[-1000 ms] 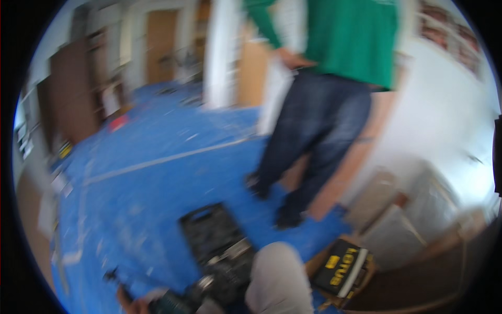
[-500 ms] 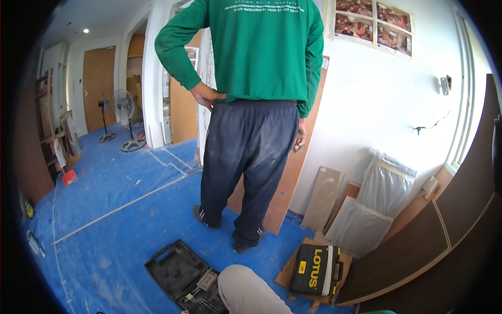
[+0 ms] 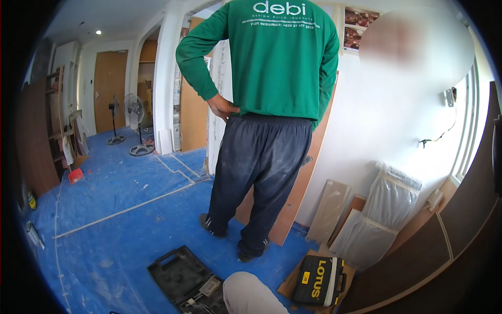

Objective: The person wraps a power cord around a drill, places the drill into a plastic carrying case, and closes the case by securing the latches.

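While both hands lie outside view, finger opening and any hold cannot be told. Open black tool case (image 3: 179,268) at lower centre, on blue floor sheeting (image 3: 117,251), partly behind grey-clad knee (image 3: 251,294). Closed black case (image 3: 316,282), lower right. Co-worker (image 3: 264,141), green top (image 3: 280,68), centre, back turned.

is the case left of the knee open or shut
Open: the case lies spread on the blue sheet, with small items showing inside.
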The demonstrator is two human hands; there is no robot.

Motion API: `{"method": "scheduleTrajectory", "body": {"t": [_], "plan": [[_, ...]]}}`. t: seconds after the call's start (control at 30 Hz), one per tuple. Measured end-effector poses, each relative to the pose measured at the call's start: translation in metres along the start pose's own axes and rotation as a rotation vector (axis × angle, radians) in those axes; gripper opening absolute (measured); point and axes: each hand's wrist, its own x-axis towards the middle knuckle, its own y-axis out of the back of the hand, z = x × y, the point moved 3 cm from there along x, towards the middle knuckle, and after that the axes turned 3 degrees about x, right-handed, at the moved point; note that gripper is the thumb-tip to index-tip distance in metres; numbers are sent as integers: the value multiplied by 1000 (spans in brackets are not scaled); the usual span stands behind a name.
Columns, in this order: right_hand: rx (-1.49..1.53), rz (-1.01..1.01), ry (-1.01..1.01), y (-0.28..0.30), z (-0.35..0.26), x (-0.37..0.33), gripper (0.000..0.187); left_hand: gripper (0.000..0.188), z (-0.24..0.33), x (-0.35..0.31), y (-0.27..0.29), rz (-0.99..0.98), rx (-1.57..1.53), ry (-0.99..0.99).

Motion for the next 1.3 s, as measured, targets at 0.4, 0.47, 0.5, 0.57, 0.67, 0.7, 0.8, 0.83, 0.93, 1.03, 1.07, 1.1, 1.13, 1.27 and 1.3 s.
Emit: {"method": "scheduleTrajectory", "body": {"t": [0.4,0.47,0.5,0.57,0.67,0.7,0.8,0.83,0.93,1.03,1.07,1.1,1.13,1.27,1.3], "plan": [[12,-6,-25,-15,11,10,37,64,-1,-30,15,30,125,-173],[16,-2,-36,-17,15,11,37,59,-8,-30,16,-58,181,-181],[11,3,-34,-18,15,10,37,56,-13,-30,18,-105,211,-187],[20,2,-38,-19,16,10,38,55,-31,-36,16,-153,264,-183],[28,-16,-53,-22,23,8,38,58,-44,-38,-2,-309,368,-16],[25,-15,-55,-19,24,7,38,59,-26,-23,-4,-469,412,122],[46,-23,-84,-9,35,5,39,59,-15,-16,-33,-187,452,-148],[66,-38,-94,-9,40,4,39,59,-3,-16,-32,28,463,-340],[146,-46,-49,18,56,-5,39,70,25,11,-35,173,408,-380],[-157,157,-222,60,-14,-41,36,56,77,76,-10,196,274,-388],[77,204,-59,60,-50,-48,47,67,79,85,-20,249,166,-383],[111,269,134,65,-59,-48,43,75,81,85,-24,301,56,-332],[204,205,309,55,-89,-44,35,73,80,93,-37,366,-115,-276],[-326,223,422,-17,-159,-24,49,63,86,82,-95,615,-788,272],[-537,201,469,-23,-152,-26,49,63,70,66,-124,699,-817,358]]}}
